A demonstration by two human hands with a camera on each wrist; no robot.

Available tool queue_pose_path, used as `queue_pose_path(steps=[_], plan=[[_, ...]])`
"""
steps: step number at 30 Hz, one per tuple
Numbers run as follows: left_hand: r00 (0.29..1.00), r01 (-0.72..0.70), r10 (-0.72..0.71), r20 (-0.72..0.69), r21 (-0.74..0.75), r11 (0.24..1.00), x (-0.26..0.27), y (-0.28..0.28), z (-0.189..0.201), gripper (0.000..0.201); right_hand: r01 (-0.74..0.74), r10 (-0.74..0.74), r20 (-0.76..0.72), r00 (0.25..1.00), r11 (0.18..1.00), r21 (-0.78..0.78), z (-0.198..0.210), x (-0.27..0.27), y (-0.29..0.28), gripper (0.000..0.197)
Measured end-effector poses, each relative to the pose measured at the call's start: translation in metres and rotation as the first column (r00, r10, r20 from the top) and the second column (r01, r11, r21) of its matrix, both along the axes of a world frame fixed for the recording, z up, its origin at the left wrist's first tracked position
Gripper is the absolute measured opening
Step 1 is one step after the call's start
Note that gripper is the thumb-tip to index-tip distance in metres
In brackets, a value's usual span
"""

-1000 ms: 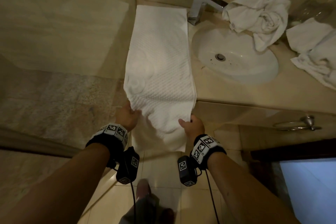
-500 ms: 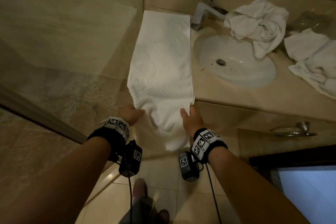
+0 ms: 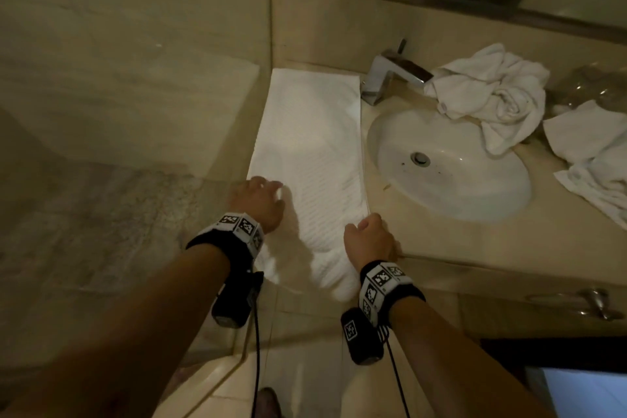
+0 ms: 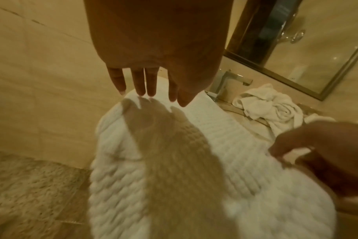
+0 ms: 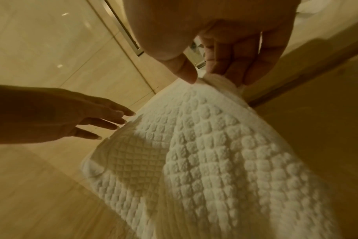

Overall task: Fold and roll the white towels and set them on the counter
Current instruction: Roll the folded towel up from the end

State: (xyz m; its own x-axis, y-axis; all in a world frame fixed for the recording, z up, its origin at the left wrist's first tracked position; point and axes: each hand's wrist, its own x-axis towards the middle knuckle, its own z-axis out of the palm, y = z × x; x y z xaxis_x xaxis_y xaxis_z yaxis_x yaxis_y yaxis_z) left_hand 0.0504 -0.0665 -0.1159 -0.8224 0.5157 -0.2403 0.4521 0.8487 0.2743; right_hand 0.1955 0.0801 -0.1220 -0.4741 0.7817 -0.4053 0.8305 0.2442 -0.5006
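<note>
A long folded white waffle towel (image 3: pixel 312 146) lies on the beige counter (image 3: pixel 475 248) left of the sink, its near end hanging over the front edge. My left hand (image 3: pixel 261 195) is at the towel's left edge with straight, spread fingers (image 4: pixel 149 84) just over the cloth, holding nothing. My right hand (image 3: pixel 368 234) pinches the towel's right edge at the counter's lip; in the right wrist view a ridge of towel (image 5: pixel 221 80) sits between the thumb and fingers (image 5: pixel 231 64). The hanging part (image 5: pixel 215 153) fills both wrist views.
The white sink (image 3: pixel 451 180) and chrome faucet (image 3: pixel 390 75) sit right of the towel. A crumpled white towel (image 3: pixel 492 92) lies behind the basin, more white towels (image 3: pixel 590 146) at far right. A glass panel (image 3: pixel 268 27) stands left, a towel ring (image 3: pixel 583 302) below the counter.
Both hands rose from the hanging end to the counter's edge. The left hand let go and spread its fingers; the right still pinches the edge. The head view tilted up.
</note>
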Motion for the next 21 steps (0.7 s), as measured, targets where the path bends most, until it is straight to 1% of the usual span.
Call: queue_pose_path(steps=[2, 5, 6, 9, 11, 13, 14, 16, 17, 19, 21], plan=[[1.000, -0.015, 0.016, 0.025, -0.038, 0.999, -0.019, 0.015, 0.003, 0.039, -0.024, 0.021, 0.069, 0.997, 0.998, 0.054, -0.001, -0.016, 0.007, 0.031], [0.994, -0.072, 0.076, 0.075, -0.060, 0.996, -0.048, 0.035, 0.002, 0.036, -0.082, 0.071, 0.101, 0.992, 0.990, 0.114, 0.001, -0.041, 0.023, 0.032], [0.992, -0.083, 0.088, 0.085, -0.057, 0.995, -0.059, 0.042, 0.002, 0.036, -0.108, 0.098, 0.087, 0.991, 0.986, 0.125, 0.002, -0.053, 0.032, 0.030], [0.986, -0.138, 0.142, 0.086, -0.049, 0.989, -0.095, 0.065, 0.003, 0.040, -0.195, 0.197, -0.015, 0.980, 0.975, 0.102, 0.004, -0.101, 0.065, 0.026], [0.975, -0.196, 0.199, 0.099, -0.045, 0.980, -0.124, 0.085, 0.004, 0.044, -0.257, 0.268, -0.096, 0.959, 0.960, 0.112, 0.002, -0.143, 0.089, 0.028], [0.953, -0.260, 0.260, 0.153, -0.019, 0.965, -0.153, 0.104, 0.004, 0.049, -0.301, 0.315, -0.123, 0.941, 0.946, 0.118, -0.001, -0.186, 0.111, 0.032], [0.939, -0.287, 0.282, 0.198, -0.002, 0.958, -0.167, 0.113, 0.004, 0.054, -0.319, 0.330, -0.103, 0.938, 0.941, 0.111, -0.002, -0.205, 0.120, 0.034], [0.895, -0.348, 0.325, 0.304, 0.020, 0.937, -0.200, 0.135, 0.001, 0.063, -0.346, 0.347, 0.006, 0.938, 0.933, 0.103, -0.006, -0.245, 0.142, 0.038], [0.871, -0.384, 0.356, 0.339, 0.017, 0.923, -0.216, 0.146, 0.000, 0.064, -0.355, 0.350, 0.058, 0.935, 0.930, 0.101, -0.005, -0.262, 0.152, 0.040], [0.843, -0.435, 0.408, 0.349, -0.003, 0.901, -0.240, 0.163, 0.000, 0.059, -0.364, 0.357, 0.073, 0.931, 0.922, 0.132, -0.006, -0.289, 0.165, 0.044], [0.835, -0.465, 0.448, 0.319, -0.026, 0.885, -0.265, 0.181, -0.001, 0.054, -0.399, 0.387, 0.099, 0.917, 0.898, 0.185, -0.010, -0.315, 0.180, 0.044]])
